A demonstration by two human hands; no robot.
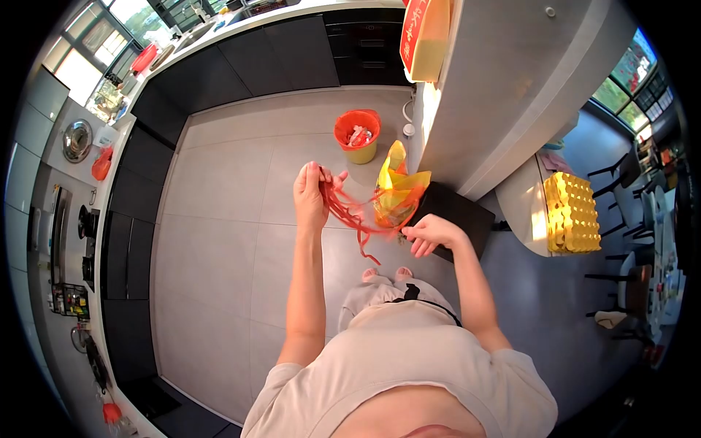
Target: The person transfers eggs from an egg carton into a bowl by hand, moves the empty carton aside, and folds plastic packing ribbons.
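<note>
A tangle of thin red strings (349,212) hangs in front of me, blurred in places. My left hand (312,196) is closed round its upper left end. On the other side, my right hand (432,235) pinches the far end of the strings between thumb and fingers. Some loose ends dangle between the two hands. Just behind the strings, a yellow plastic bag (398,182) stands on the floor beside a black box (456,219).
A bin with a red liner (358,135) stands beyond my hands. Dark cabinets (241,62) line the kitchen's far and left sides. A grey pillar (496,95) rises on the right, near a table (518,208) bearing yellow egg trays (572,213).
</note>
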